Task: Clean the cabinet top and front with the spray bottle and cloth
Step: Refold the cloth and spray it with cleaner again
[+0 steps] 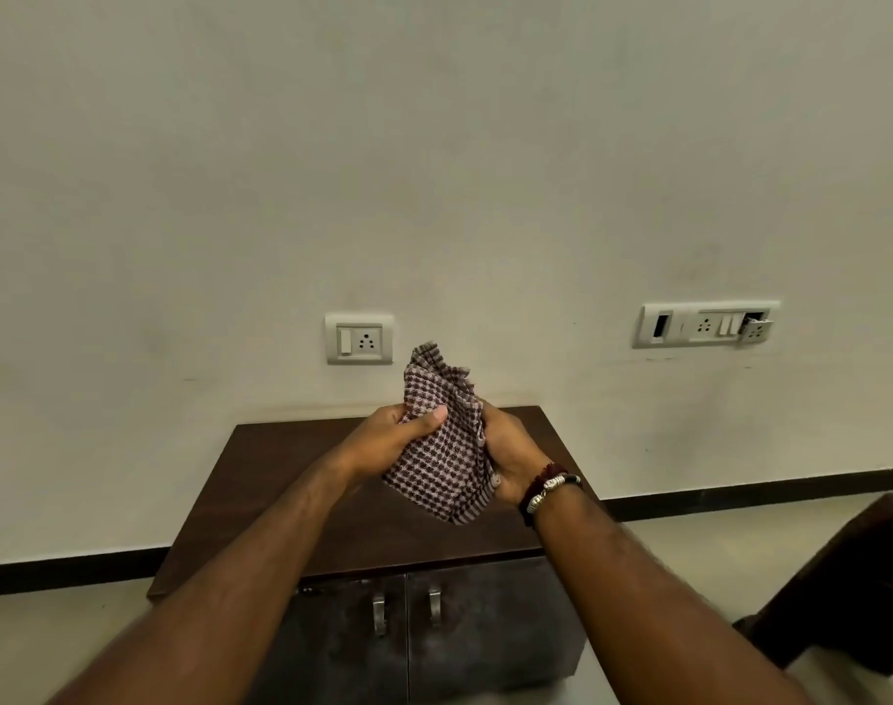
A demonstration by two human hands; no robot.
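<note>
We grip the checked cloth point(441, 440) between left hand point(391, 437) and right hand point(510, 452), above the cabinet point(261, 480) top's rear edge, wall sockets point(359, 338) behind.

I hold a bunched checkered cloth point(441, 440) in both hands above the dark wooden cabinet top point(261, 480). My left hand point(391, 440) pinches it with the thumb laid across the front; my right hand point(508, 450), bracelets point(548, 488) at the wrist, grips its other edge. Below are two cabinet doors point(485, 638) with metal handles point(380, 610).
</note>
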